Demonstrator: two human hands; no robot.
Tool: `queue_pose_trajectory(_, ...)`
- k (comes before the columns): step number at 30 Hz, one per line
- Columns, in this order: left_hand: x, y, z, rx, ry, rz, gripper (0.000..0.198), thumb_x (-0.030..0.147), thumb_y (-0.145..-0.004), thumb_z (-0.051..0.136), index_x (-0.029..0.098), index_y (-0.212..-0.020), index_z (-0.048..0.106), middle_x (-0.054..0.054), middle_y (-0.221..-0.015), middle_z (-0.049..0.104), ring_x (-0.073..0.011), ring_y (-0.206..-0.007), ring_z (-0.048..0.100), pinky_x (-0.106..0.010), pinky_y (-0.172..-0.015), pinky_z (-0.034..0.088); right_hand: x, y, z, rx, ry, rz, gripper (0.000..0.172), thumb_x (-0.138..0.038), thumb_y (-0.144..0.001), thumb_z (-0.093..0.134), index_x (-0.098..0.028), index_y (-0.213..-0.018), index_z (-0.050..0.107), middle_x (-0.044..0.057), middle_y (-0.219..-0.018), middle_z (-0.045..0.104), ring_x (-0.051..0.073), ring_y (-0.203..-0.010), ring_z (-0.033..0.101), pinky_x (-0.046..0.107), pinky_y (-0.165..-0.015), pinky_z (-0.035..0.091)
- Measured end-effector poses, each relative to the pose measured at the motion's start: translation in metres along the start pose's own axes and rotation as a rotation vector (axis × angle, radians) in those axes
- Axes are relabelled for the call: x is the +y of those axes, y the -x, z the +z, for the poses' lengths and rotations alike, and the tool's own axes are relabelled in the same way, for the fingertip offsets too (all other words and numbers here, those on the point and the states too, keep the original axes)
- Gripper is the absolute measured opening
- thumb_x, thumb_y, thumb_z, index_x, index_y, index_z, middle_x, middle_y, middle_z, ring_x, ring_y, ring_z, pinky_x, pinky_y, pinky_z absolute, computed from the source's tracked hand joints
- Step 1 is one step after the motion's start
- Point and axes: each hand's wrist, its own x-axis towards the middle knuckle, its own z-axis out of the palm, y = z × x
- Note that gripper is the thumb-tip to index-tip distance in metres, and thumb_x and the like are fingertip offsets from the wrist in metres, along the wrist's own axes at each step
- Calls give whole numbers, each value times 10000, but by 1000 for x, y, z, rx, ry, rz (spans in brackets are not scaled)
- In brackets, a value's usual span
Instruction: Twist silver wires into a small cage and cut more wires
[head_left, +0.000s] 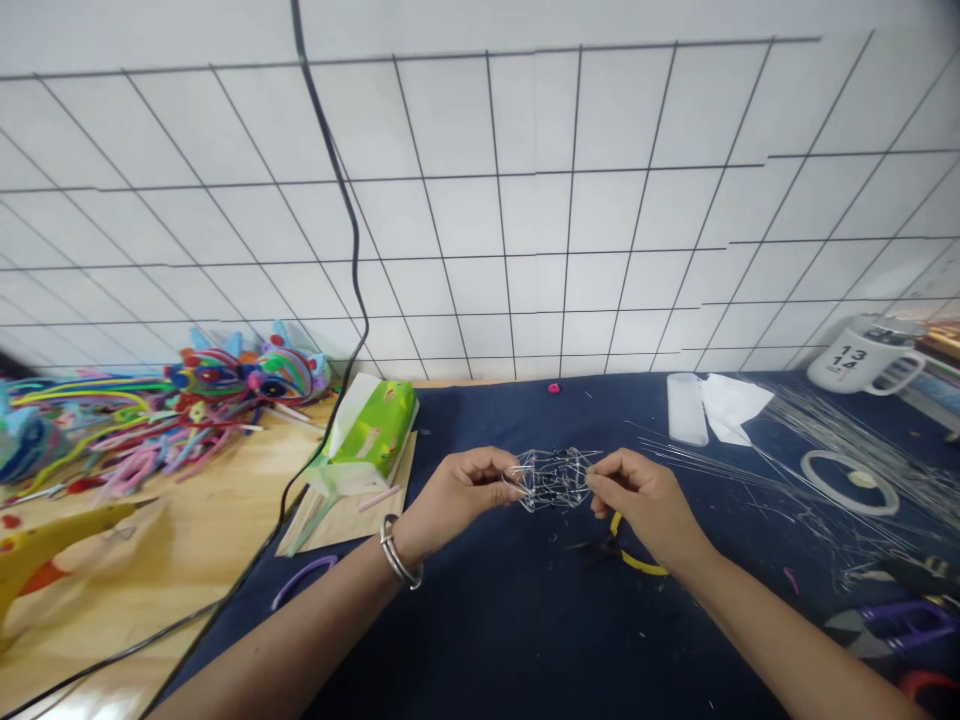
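Between my two hands is a small wire frame (555,480), a cage of silvery wires with dark bindings in its middle. My left hand (474,486) pinches its left end between thumb and fingers. At the opposite end, my right hand (631,492) grips the wires with thumb and forefinger. The frame is held above the dark blue cloth (480,620). Yellow-handled pliers (637,562) lie just under my right hand, partly hidden by it. A bracelet (396,552) is on my left wrist.
Loose wires (847,430), a tape roll (849,482) and purple-handled cutters (892,628) lie right, near a white mug (859,358). Left are a green tissue pack (375,425), a yellow glue gun (60,550) and colourful pipe cleaners (135,420). A black cable (352,230) hangs down the wall.
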Motion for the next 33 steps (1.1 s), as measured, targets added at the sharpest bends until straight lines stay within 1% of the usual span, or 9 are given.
queue_pose_trajectory(4, -1, 0, -1, -28, -2, -11, 205, 201, -703, 625, 133, -879, 543, -30, -784, 590, -106, -667, 548, -263, -623, 469, 3, -1, 0, -7, 5, 10, 181, -354, -737, 574, -175, -722, 551, -11, -567, 569, 114, -533, 548, 255, -533, 477)
queue_pose_trajectory(8, 1, 1, -4, -126, -23, 2, 454, 196, -724, 601, 211, -1135, 410, -89, -1080, 516, -152, -848, 567, -306, -692, 488, 8, -2, -1, 5, -7, 7, 158, -333, -745, 566, -177, -731, 548, -17, -564, 568, 111, -527, 546, 253, -530, 472)
queue_pose_trajectory(10, 3, 3, -3, -130, -144, 41, 556, 224, -710, 617, 244, -1202, 361, -115, -1198, 431, -199, -988, 521, -350, -757, 481, 9, -2, -2, 3, -3, 11, 153, -328, -749, 562, -176, -738, 548, -17, -564, 568, 112, -524, 547, 253, -529, 471)
queue_pose_trajectory(12, 5, 5, 0, -76, -354, 121, 652, 274, -667, 659, 259, -1238, 345, -127, -1292, 328, -256, -1144, 401, -415, -855, 435, 9, -1, -1, -1, 13, 12, 149, -323, -751, 560, -175, -737, 545, -18, -558, 563, 110, -517, 542, 250, -525, 468)
queue_pose_trajectory(15, 11, 9, 10, 20, -700, 260, 740, 328, -593, 709, 251, -1246, 372, -121, -1370, 213, -312, -1261, 199, -505, -991, 271, 7, 0, 3, -9, 49, -2, 136, -311, -757, 550, -178, -729, 540, -22, -562, 555, 107, -520, 536, 239, -525, 461)
queue_pose_trajectory(18, 17, 11, 22, 51, -946, 333, 664, 324, -584, 704, 223, -1190, 450, -116, -1376, 230, -338, -1268, 157, -536, -1017, 184, 5, 2, 8, -20, 117, -20, 112, -290, -764, 537, -186, -723, 538, -23, -575, 554, 107, -532, 537, 233, -535, 455)
queue_pose_trajectory(24, 17, 10, 35, 88, -1182, 357, 362, 197, -655, 583, 149, -1012, 542, -135, -1291, 379, -315, -1235, 242, -479, -1007, 200, 3, 10, 18, -44, 322, -87, 67, -238, -768, 514, -204, -727, 554, -17, -627, 563, 115, -574, 539, 229, -552, 431)
queue_pose_trajectory(28, 16, 11, 36, 20, -1266, 315, 286, 196, -658, 545, 132, -936, 537, -120, -1097, 503, -279, -1125, 380, -432, -994, 232, 2, 14, 26, -25, 437, -172, 84, -196, -771, 491, -201, -716, 554, -20, -637, 547, 115, -598, 522, 230, -584, 415)
queue_pose_trajectory(33, 16, 11, 34, -97, -1346, 289, 211, 168, -707, 462, 129, -905, 523, -102, -975, 538, -244, -976, 482, -437, -954, 263, 2, 15, 31, -30, 524, -245, 103, -155, -759, 492, -189, -680, 548, -19, -645, 531, 110, -614, 501, 224, -601, 391)
